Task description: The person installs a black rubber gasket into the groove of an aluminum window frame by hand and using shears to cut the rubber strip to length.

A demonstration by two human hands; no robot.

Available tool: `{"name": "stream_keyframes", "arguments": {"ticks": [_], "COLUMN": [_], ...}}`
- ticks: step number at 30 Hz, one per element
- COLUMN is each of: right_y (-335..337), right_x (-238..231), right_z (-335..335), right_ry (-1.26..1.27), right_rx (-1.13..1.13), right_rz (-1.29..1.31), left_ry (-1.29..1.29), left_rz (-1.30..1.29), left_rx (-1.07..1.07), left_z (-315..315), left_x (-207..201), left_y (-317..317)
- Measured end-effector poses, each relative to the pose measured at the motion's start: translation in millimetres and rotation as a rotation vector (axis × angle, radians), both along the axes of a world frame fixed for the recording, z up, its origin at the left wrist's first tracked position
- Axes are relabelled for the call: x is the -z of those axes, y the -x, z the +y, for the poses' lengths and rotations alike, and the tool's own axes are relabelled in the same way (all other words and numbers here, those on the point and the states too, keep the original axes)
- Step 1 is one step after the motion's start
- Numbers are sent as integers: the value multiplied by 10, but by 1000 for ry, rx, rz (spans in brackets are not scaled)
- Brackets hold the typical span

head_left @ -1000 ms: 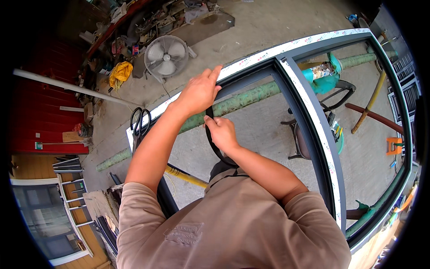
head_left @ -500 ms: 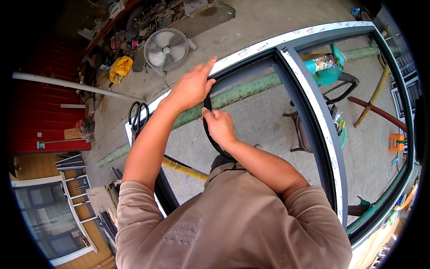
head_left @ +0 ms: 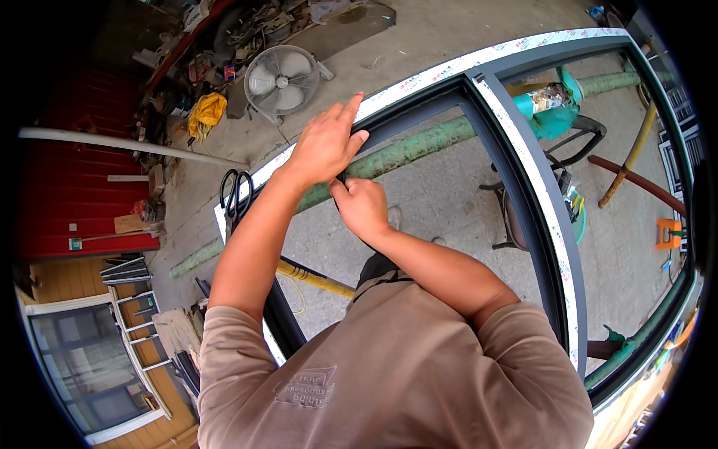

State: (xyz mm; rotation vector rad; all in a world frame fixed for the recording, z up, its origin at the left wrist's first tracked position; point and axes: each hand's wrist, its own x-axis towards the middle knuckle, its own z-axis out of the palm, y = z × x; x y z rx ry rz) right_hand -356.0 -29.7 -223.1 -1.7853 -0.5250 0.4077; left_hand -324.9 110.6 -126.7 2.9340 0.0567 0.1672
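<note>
A large dark grey window frame [head_left: 516, 150] with white printed protective film lies in front of me, split by a crossbar. My left hand [head_left: 323, 146] rests over its far rail with fingers stretched out and thumb apart. Just below it, my right hand [head_left: 362, 209] is closed, thumb uppermost, on a black rubber strip [head_left: 342, 177]. A short piece of the strip shows between the two hands; most of the rest is hidden behind my right hand and forearm. Black-handled scissors [head_left: 236, 191] lie on the frame's left corner, beside my left forearm.
Green-wrapped pipes [head_left: 419, 144] run beneath the frame. Through its openings show a chair [head_left: 510, 217] and a yellow pole [head_left: 318, 278]. A floor fan [head_left: 281, 82] stands beyond the far rail, near a yellow bag [head_left: 207, 112]. An orange stool [head_left: 668, 233] is at far right.
The black strip's loop below my right hand has dropped mostly out of sight. My right hand has shifted slightly left, closer under my left hand. The whole view has shifted a little.
</note>
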Motion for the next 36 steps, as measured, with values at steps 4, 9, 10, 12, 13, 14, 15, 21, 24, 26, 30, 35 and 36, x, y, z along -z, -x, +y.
{"name": "stream_keyframes", "arguments": {"ticks": [4, 9, 10, 12, 13, 14, 15, 21, 24, 26, 30, 35, 36], "right_y": [-85, -109, -122, -135, -132, -128, -125, -136, -169, -164, -185, -239, -254], "right_x": [-69, -55, -76, -73, -52, -31, -8, -36, -48, -42, -70, -117, -109], "right_z": [-13, -23, -28, -23, -21, -19, -19, -23, -24, -14, -36, -54, -48], "right_ry": [51, 79, 82, 81, 79, 76, 71, 66, 73, 67, 105, 136, 132], "right_rx": [-60, -86, -89, -94, -95, -96, -91, -113, -122, -111, -119, -162, -172], "right_rz": [-16, 4, 10, 18, 22, 25, 26, 52, 64, 32, 45, 49, 50], "left_ry": [-110, -166, -184, -219, -235, -251, -266, -264, -249, -284, -334, -316, -316], "left_rz": [-25, -125, -125, -127, -136, -145, -153, -161, -176, -218, -236, -243, -239], "left_rx": [-111, -137, -146, -167, -168, -170, -172, -188, -202, -220, -247, -259, -269], "left_z": [-245, -270, -282, -310, -317, -321, -324, -319, -322, -331, -356, -370, -382], "left_x": [-21, 86, 89, 100, 113, 130, 146, 161, 173, 215, 258, 241, 230], "left_y": [-50, -47, -62, -94, -95, -92, -90, -101, -126, -148, -169, -171, -175]}}
